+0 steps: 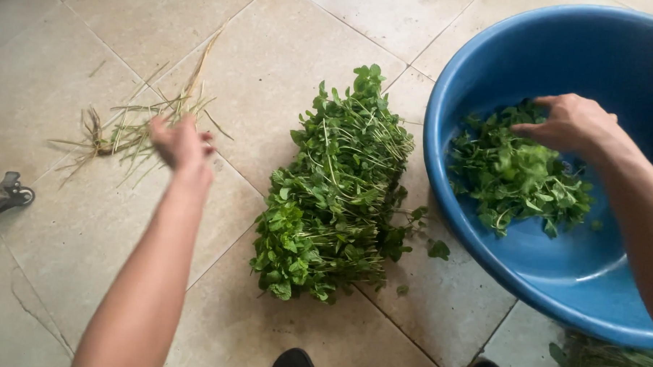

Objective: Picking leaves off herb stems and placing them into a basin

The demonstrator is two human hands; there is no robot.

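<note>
My left hand [179,144] is blurred with motion over a small heap of bare stems and roots [126,126] on the tiled floor; I cannot tell if it holds any. My right hand [571,123] reaches into a large blue plastic basin [469,239], fingers curled down on a mound of picked green leaves [518,176] inside it. Between the two arms a thick bunch of leafy green herbs [333,198] lies on the floor, untouched.
Beige floor tiles with grout lines and a crack at lower left. A grey object with a small wheel [8,193] sits at the left edge. More greens [609,363] lie below the basin. Dark shoe tips [295,365] show at the bottom.
</note>
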